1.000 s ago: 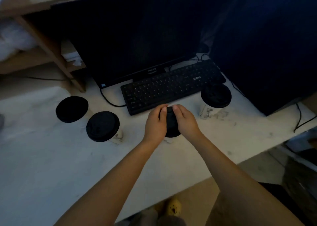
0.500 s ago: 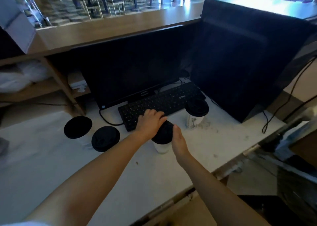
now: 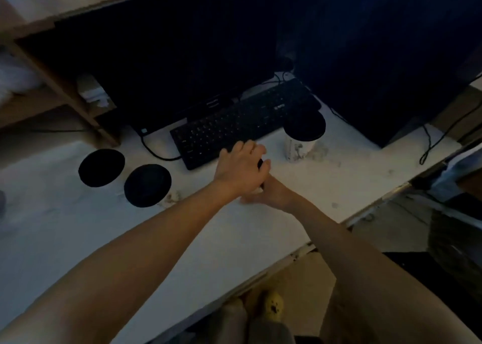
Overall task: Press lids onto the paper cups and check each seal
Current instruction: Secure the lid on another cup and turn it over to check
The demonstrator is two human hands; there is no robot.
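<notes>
Lid now sits hidden under the left hand gripping it, right hand newly clasping the cup.

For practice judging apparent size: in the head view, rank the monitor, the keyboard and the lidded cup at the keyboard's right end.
1. monitor
2. keyboard
3. lidded cup
The gaps are plain; no ties.

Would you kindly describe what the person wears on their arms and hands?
Both forearms are bare, with no sleeves in view. The left hand and right hand show no gloves, watch or bracelet; rings are too small to judge in the dim light.
</notes>
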